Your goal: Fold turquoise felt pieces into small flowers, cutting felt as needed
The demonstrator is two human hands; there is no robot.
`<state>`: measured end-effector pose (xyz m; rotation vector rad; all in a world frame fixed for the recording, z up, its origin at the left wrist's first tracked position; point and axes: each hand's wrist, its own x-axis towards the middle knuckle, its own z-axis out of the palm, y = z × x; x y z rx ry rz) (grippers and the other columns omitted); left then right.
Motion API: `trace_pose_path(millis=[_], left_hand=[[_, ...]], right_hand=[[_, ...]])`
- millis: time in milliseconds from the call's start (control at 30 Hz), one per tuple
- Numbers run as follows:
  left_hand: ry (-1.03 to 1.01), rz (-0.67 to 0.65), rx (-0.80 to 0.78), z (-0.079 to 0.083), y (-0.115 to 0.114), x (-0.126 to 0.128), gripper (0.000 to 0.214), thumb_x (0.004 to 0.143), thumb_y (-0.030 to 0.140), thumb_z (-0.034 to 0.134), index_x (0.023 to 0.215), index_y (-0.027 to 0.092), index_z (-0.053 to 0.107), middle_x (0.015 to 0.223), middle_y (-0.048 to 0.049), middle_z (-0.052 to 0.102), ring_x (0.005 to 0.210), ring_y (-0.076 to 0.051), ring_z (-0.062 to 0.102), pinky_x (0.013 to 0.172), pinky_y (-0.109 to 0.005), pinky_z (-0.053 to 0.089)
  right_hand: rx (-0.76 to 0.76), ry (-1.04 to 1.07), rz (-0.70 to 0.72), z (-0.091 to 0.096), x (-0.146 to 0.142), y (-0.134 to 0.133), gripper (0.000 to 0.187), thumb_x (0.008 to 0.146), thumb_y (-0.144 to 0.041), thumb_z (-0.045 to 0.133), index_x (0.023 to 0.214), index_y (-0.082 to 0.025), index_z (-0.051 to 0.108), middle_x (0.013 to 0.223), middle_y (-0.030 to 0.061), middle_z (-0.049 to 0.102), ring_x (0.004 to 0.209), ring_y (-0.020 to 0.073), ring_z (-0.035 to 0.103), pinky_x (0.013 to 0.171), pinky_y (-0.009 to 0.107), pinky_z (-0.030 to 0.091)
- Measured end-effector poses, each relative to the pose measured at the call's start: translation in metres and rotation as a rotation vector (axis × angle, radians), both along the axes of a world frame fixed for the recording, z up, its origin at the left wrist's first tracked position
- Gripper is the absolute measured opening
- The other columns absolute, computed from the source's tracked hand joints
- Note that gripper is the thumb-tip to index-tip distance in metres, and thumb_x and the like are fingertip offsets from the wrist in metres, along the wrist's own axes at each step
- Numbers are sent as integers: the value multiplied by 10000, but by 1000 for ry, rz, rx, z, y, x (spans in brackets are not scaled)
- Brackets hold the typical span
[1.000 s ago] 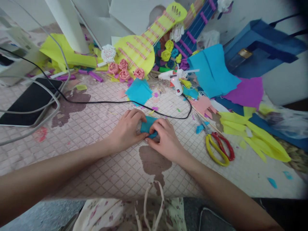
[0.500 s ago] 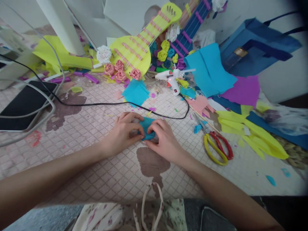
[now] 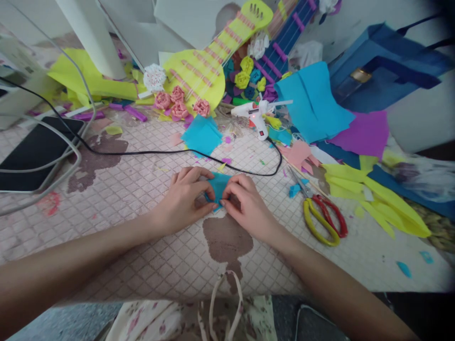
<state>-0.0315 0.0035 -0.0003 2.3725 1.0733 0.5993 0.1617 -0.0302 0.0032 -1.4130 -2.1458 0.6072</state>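
Note:
A small piece of blue crepe paper [image 3: 219, 183] lies low over the quilted table cover, between my two hands. My left hand [image 3: 190, 192] pinches its near left edge between thumb and fingers. On the other side my right hand [image 3: 245, 201] grips the near right edge in the same way, its fingertips close to the left ones. Part of the paper is hidden under the fingers. Beyond it sits a stack of blue paper squares [image 3: 202, 136]. To the right of my right hand lie scissors [image 3: 322, 218] with one yellow and one red handle.
A white glue gun [image 3: 258, 117] with a lit red light rests at the back, its black cord [image 3: 156, 152] crossing the table. Behind stands a yellow paper guitar [image 3: 202, 71] with pink roses. A tablet [image 3: 31, 151] lies left; yellow paper strips [image 3: 373, 192] lie right.
My fingertips have shifted along the near edge of the blue paper, and my right fingers have curled in more. More of the paper's middle shows. The view has moved slightly.

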Motion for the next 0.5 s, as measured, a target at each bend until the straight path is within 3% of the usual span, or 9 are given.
trace_pose_path(millis=[500], left_hand=[[46,47,25,-3,-4,3,136,767,325,687,793,211,617,1202,-67,542,1093,-288,444,869,-467,367]], right_hand=[[13,-23,6,-2,-1,0,113,823,-126,583,790,-209,514,945,52,494,938,207,484,812,362,441]])
